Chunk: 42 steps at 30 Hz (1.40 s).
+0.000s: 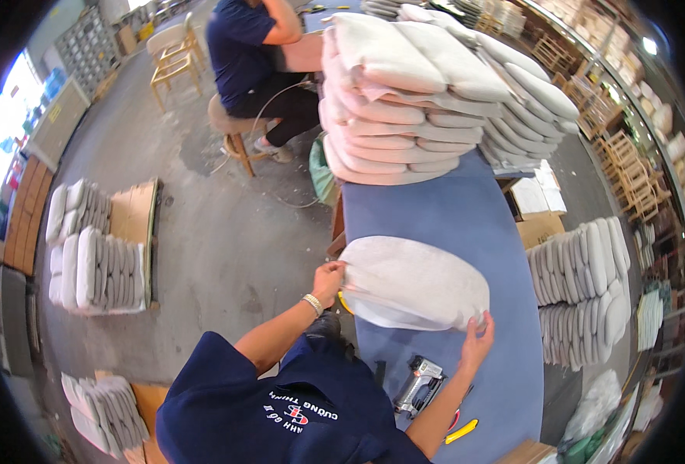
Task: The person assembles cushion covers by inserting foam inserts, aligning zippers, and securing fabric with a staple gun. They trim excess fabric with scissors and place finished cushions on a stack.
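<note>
A light grey, oval fabric chair pad (416, 280) is held over the blue-grey table (505, 363), with a paler layer showing along its near edge. My left hand (328, 283) pinches its left end, fingers closed on the fabric. At the opposite end, my right hand (477, 339) grips the near right corner between thumb and fingers. Close to my right forearm, a staple gun (420, 385) lies on the table. Beside that forearm rests a yellow-handled tool (461, 431), partly hidden by the arm.
A tall stack of grey pads (404, 116) stands at the table's far end. Beyond it, a person (242, 54) sits on a chair. More pads lie stacked at left (99, 267) and right (582, 286). Wooden chair frames (628, 174) stand far right.
</note>
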Tool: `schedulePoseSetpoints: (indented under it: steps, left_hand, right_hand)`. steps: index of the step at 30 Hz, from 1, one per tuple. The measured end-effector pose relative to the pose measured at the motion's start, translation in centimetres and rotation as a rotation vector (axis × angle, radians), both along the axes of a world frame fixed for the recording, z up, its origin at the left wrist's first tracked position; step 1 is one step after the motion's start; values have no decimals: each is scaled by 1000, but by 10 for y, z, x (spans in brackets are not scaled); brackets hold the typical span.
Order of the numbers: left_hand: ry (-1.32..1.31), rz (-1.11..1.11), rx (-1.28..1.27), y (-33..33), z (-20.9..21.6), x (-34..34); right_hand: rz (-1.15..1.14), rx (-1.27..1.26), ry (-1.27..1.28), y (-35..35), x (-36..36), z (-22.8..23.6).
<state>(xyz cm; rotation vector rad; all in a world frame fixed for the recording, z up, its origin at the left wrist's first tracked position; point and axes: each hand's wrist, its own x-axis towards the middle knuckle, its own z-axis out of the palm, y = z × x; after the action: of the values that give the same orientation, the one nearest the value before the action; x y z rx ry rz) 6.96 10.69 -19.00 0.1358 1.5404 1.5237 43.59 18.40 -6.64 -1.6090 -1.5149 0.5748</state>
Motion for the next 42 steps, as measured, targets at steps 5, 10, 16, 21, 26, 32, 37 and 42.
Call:
schedulePoseSetpoints:
  steps: [5,10,16,21,26,32,37,42]
  left_hand:
    - [441,-286,-85,-37,3,40]
    - [553,-528,61,-81,65,56]
    - [432,-779,241,-95,98,46]
    - [341,-843,289,-125,102,14]
    - [172,-857,200,-194,97,-44]
    - [29,-757,94,-304,64,-108]
    - [-167,-725,4,-358,79,-121]
    - [-125,-771,11,-376,68,-120]
  right_hand:
    - [322,-115,189,-5,-55,21]
    - [548,-356,302,-82,-94,-21]
    - [487,-476,490,-154,-136,-31]
    - [500,-437,491,-186,-163,-28]
    - [619,-392,276,-239,-216,-19]
    - [749,-290,58,-325,-286,-17]
    - [833,-347,-125,-373,-292,-29]
    - [783,-337,-136,-400,-290,-33]
